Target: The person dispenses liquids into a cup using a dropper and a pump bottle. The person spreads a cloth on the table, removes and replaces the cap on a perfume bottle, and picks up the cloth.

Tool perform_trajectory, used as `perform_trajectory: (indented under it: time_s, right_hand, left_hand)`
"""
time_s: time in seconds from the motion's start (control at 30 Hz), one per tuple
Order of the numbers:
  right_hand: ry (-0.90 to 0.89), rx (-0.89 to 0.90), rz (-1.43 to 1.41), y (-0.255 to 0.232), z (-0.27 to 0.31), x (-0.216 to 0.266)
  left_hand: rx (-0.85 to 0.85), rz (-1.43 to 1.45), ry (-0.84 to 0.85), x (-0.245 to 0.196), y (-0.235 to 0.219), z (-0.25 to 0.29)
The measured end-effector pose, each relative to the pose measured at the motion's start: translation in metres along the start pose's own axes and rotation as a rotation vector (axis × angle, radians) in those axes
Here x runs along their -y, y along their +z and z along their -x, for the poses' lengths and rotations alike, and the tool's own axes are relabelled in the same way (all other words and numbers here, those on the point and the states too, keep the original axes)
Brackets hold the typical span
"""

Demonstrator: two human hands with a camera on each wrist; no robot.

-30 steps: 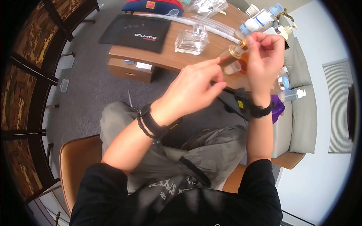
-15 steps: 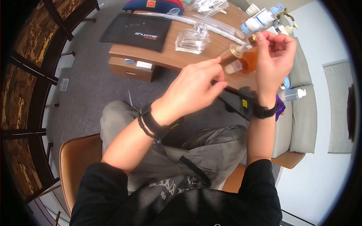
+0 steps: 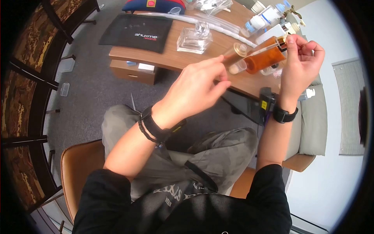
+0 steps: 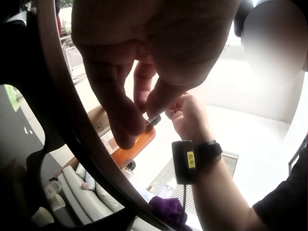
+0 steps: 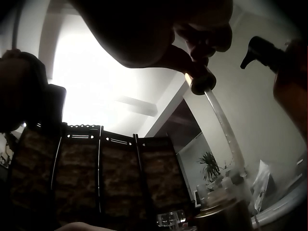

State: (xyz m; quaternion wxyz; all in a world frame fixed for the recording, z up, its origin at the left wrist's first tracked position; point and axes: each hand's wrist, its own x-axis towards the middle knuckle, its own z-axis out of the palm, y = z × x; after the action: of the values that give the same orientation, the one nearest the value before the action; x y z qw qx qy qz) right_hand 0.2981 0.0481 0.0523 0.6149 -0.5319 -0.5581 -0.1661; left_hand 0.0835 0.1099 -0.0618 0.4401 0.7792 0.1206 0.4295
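My right hand (image 3: 302, 64) pinches the gold cap of a dropper (image 5: 200, 83) between thumb and fingers. Its clear glass tube (image 3: 265, 49) slants down toward a small brownish bottle with a gold collar (image 3: 235, 54), whose mouth is uncovered. Close by, my left hand (image 3: 198, 84) has loosely bent fingers, the index fingertip right at the side of this bottle; the thumb stands apart. The fingers hide the bottle's lower end. A small clear cap (image 3: 238, 67) lies beside it, and an amber bottle (image 3: 259, 61) stands just behind the glass tube.
A square clear glass bottle (image 3: 194, 41) and a black pouch (image 3: 134, 33) lie on the wooden table (image 3: 171, 60). White and clear tubing (image 3: 218, 28) runs behind them. Several bottles, including a white-and-blue one (image 3: 269, 16), line the right end. A sofa (image 3: 313, 121) stands to the right.
My right hand has moved right, drawing the dropper away from the small bottle's mouth, so more of its glass tube shows. My left hand has stayed by the bottle.
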Motion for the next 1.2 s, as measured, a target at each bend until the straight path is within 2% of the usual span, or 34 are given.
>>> perform_trajectory:
  time_s: [0.17, 0.3, 0.4, 0.47, 0.63, 0.77, 1.2]
  right_hand:
    - [0.077, 0.038, -0.021, 0.007, 0.028, -0.010]
    - [0.055, 0.039, -0.010, 0.008, 0.037, -0.019]
    - [0.000, 0.011, -0.020, 0.006, 0.028, -0.013]
    - [-0.114, -0.017, -0.003, 0.002, 0.014, -0.005]
    - [-0.134, -0.016, -0.101, 0.015, -0.007, 0.019]
    - [-0.165, -0.007, -0.062, 0.020, -0.013, 0.013]
    - [0.015, 0.164, -0.016, 0.041, 0.050, -0.016]
  left_hand:
    - [-0.001, -0.002, 0.006, 0.000, 0.001, 0.000]
    - [0.002, -0.001, 0.001, 0.000, 0.000, 0.000]
    - [0.001, -0.001, -0.001, 0.000, 0.000, 0.000]
    - [0.000, -0.001, 0.000, 0.001, 0.000, 0.000]
    - [0.006, 0.007, -0.007, 0.002, 0.000, 0.001]
    - [0.008, 0.009, -0.015, 0.000, 0.000, 0.000]
    - [0.022, 0.036, -0.015, 0.000, 0.001, -0.001]
